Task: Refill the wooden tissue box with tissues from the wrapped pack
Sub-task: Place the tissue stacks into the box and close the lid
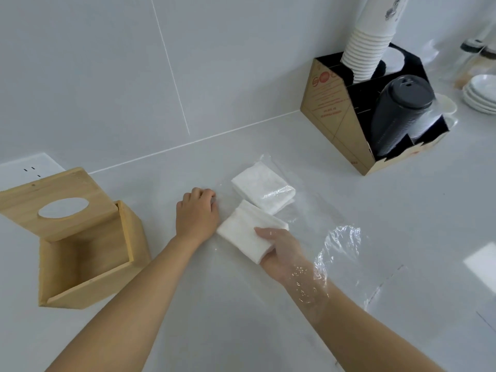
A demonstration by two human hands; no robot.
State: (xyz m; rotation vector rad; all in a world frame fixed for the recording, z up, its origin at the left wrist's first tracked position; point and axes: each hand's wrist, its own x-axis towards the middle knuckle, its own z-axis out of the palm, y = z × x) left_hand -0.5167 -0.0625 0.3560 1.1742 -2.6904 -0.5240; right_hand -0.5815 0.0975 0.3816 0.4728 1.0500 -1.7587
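The wooden tissue box [88, 264] stands at the left of the counter, empty inside, its lid [57, 204] with an oval hole tilted up against the back rim. My right hand [279, 251] reaches inside the clear plastic wrap [341, 245] and grips a white stack of tissues [247, 232]. A second white stack of tissues [263, 186] lies just behind it, still under the wrap. My left hand [197, 213] is curled shut on the wrap's left edge, pinning it to the counter.
A cardboard organiser [335, 116] at the back right holds stacked white paper cups [367, 47] and black lids [397, 114]. White saucers [480, 95] sit at the far right. A wall socket [29, 167] is behind the box. White tiled wall runs along the back.
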